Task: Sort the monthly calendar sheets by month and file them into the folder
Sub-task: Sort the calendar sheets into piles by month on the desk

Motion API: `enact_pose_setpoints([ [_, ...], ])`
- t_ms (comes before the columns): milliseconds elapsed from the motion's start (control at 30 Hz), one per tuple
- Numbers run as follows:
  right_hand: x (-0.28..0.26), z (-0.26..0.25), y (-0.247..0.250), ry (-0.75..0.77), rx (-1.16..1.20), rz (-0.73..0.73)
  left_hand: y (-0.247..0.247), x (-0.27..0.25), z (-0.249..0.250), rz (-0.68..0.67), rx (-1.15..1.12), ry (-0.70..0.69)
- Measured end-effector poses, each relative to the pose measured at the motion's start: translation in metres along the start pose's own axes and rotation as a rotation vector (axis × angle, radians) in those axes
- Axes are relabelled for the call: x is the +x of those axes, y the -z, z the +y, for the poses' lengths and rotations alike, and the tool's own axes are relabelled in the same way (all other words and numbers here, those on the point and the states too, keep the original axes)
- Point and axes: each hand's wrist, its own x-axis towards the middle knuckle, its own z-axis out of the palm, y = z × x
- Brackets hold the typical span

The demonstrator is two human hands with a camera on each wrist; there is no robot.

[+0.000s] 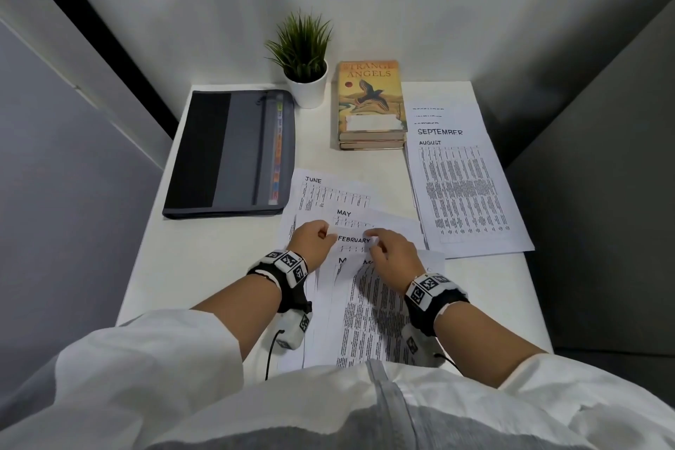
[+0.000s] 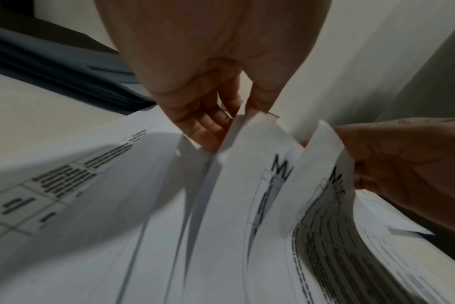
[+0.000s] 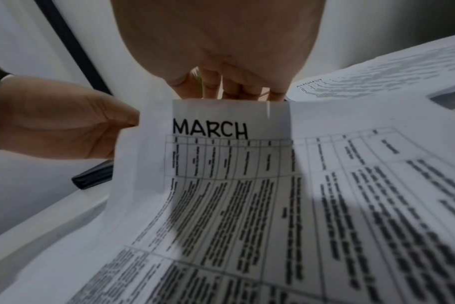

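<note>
Head view first: we stand over the white table (image 1: 226, 256) with both hands on the near pile of calendar sheets (image 1: 365, 314), where FEBRUARY (image 1: 353, 240) shows between our hands, MAY (image 1: 344, 213) and JUNE (image 1: 313, 180) lie fanned beyond it, and a second stack headed AUGUST (image 1: 471, 194) and SEPTEMBER lies to the right. The folder (image 1: 233, 153) lies closed at the far left, well apart from the sheets, beside a potted plant (image 1: 303, 58) and some books (image 1: 370, 102). Our left hand (image 1: 312, 239) and right hand (image 1: 392, 252) both curl at the top edges. Left wrist view: our left fingers (image 2: 208, 123) pinch lifted sheet tops, two of them starting with M. Right wrist view: our right fingers (image 3: 231, 84) hold up the MARCH sheet (image 3: 210, 131) by its top edge. To do this well, we judge we should lift only one sheet at a time, read its heading fully, and keep the pile square.
</note>
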Motion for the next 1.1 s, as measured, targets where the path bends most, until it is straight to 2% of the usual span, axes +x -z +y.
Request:
enact_pose_setpoints([
  [133, 0.001, 0.000, -0.002, 0.010, -0.109, -0.038, 0.002, -0.002, 0.001, -0.031, 0.030, -0.020],
  [400, -0.002, -0.006, -0.001, 0.006, -0.122, -0.074, 0.003, -0.005, 0.000, -0.050, -0.053, -0.006],
  [633, -0.005, -0.007, -0.002, 0.045, -0.195, 0.031, 0.009, -0.010, 0.001, -0.024, -0.117, -0.046],
  [800, -0.005, -0.014, 0.000, -0.084, 0.053, 0.047, 0.010, -0.014, -0.003, -0.164, -0.171, -0.029],
  [900, -0.004, -0.014, -0.001, 0.004, -0.071, 0.092, 0.009, -0.015, -0.005, -0.223, -0.128, -0.008],
  [967, -0.005, -0.012, -0.003, 0.042, -0.175, 0.139, 0.011, -0.015, -0.005, -0.171, -0.122, -0.017],
  [1100, -0.003, -0.011, -0.004, 0.041, -0.147, 0.098, 0.016, -0.008, -0.012, 0.092, 0.024, -0.060],
])
